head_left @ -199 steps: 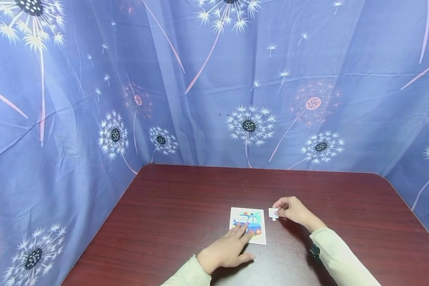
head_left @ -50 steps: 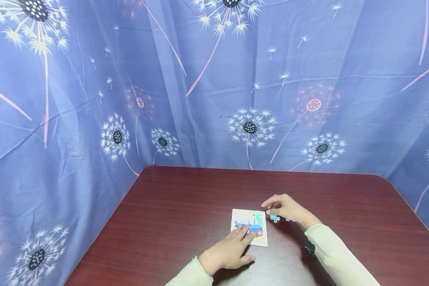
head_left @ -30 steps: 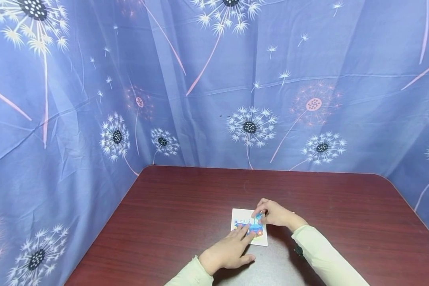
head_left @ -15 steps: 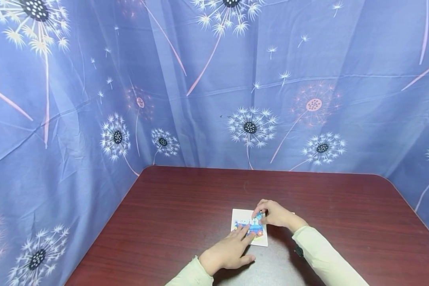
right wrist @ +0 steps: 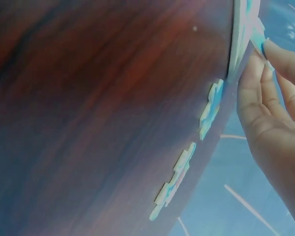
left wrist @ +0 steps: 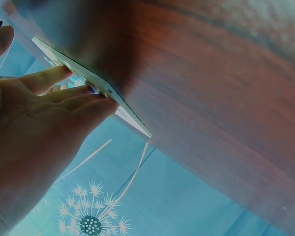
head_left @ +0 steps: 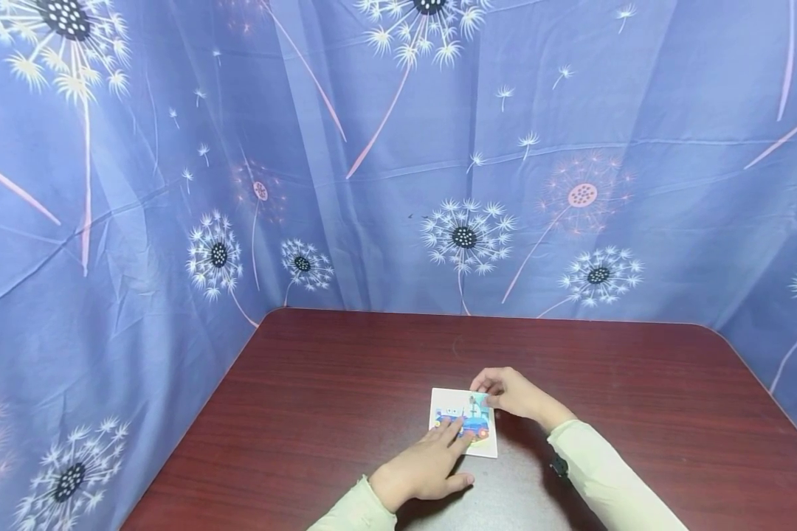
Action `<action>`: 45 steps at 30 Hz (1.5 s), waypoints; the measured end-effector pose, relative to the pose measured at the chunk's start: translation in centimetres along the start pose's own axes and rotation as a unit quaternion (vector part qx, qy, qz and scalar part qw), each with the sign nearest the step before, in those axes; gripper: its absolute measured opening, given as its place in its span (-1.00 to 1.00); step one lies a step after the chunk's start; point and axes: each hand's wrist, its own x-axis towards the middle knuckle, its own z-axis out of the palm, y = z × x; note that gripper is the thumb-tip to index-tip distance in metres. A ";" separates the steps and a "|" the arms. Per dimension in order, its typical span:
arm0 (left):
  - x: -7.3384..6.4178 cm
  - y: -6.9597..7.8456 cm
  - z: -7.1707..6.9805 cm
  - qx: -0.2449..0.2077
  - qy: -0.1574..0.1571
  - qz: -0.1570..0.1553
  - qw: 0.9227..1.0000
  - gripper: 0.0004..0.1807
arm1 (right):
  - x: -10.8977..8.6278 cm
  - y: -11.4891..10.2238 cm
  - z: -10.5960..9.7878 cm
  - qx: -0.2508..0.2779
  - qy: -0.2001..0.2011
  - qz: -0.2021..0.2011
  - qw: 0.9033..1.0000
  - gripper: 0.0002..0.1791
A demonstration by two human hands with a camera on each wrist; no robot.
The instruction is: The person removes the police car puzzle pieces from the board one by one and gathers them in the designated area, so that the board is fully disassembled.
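A square puzzle board with a white border and a blue cartoon car picture lies on the table. My left hand rests on its near left part, fingers spread fairly straight, covering some of the picture. In the left wrist view, the left fingertips touch the puzzle board. At the board's upper right corner, my right hand holds a puzzle piece between thumb and fingers. The right wrist view shows this blue-and-white puzzle piece tilted over the board, partly hidden by the thumb.
To the right of the board, loose puzzle pieces lie on the table in the right wrist view: one blue piece close to the board and further pieces beyond it. The dark red wooden table meets a blue dandelion-print curtain behind.
The right hand has moved left from the loose pieces onto the board's upper right corner with a piece, then shifted slightly, uncovering more of the picture. The left hand stays in place.
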 end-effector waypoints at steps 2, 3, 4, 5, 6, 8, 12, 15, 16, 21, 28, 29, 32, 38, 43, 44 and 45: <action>0.0 0.1 -0.1 0.000 0.001 0.000 1.000 -0.31 | -0.1 0.1 -0.4 0.019 0.001 0.012 1.000 -0.78; 0.0 0.1 -0.2 0.000 0.002 -0.001 1.000 -0.31 | -0.2 0.0 -0.6 0.024 0.004 0.016 1.000 -0.78; 0.0 0.1 -0.2 0.001 0.003 -0.001 1.000 -0.31 | -0.3 0.0 -0.9 0.026 0.007 0.018 0.999 -0.78; -0.1 0.1 -0.2 0.001 0.003 -0.001 1.000 -0.31 | -0.4 0.1 -1.2 0.022 0.011 0.017 1.000 -0.78; -0.1 0.1 -0.2 0.001 0.004 -0.001 1.000 -0.31 | -0.6 0.1 -1.5 0.018 0.014 0.017 1.000 -0.78; -0.1 0.1 -0.2 0.000 0.004 0.000 1.000 -0.32 | -0.9 0.2 -2.1 0.009 0.020 0.017 1.000 -0.80; -0.2 0.1 -0.1 -0.002 0.004 0.000 1.000 -0.32 | -1.6 0.6 -3.4 0.016 0.031 0.026 0.999 -0.81; -0.2 0.1 -0.2 -0.001 0.004 -0.002 1.000 -0.32 | -2.4 0.8 -4.5 0.035 0.040 0.040 0.998 -0.80; -0.2 0.1 -0.2 -0.001 0.003 -0.003 1.000 -0.31 | -2.7 0.8 -4.8 0.041 0.043 0.047 0.997 -0.79; -0.2 0.1 0.0 0.002 0.002 0.000 1.000 -0.29 | -4.4 1.6 -6.6 0.044 0.058 0.067 0.995 -0.75; -0.1 0.0 0.3 0.006 0.003 0.006 1.000 -0.28 | -6.8 3.3 -8.3 0.032 0.071 0.091 0.993 -0.72; -0.1 -0.1 0.3 0.005 0.002 0.007 1.000 -0.28 | -7.1 3.4 -8.5 0.035 0.070 0.094 0.993 -0.72; 0.0 -0.1 0.3 0.002 -0.001 0.006 1.000 -0.28 | -7.9 3.9 -8.9 0.039 0.067 0.105 0.991 -0.70; 0.0 0.0 0.2 -0.003 -0.006 0.000 1.000 -0.30 | -8.8 4.9 -9.3 0.042 0.061 0.146 0.986 -0.70; 0.0 0.0 0.2 -0.001 -0.003 0.001 1.000 -0.28 | -9.0 5.4 -9.2 0.032 0.063 0.158 0.985 -0.73; 0.0 0.0 0.2 -0.001 -0.003 0.002 1.000 -0.28 | -9.0 5.5 -9.1 0.027 0.062 0.154 0.986 -0.74; 0.0 -0.1 0.2 -0.001 -0.002 0.003 1.000 -0.28 | -9.0 5.5 -9.1 0.019 0.064 0.150 0.986 -0.75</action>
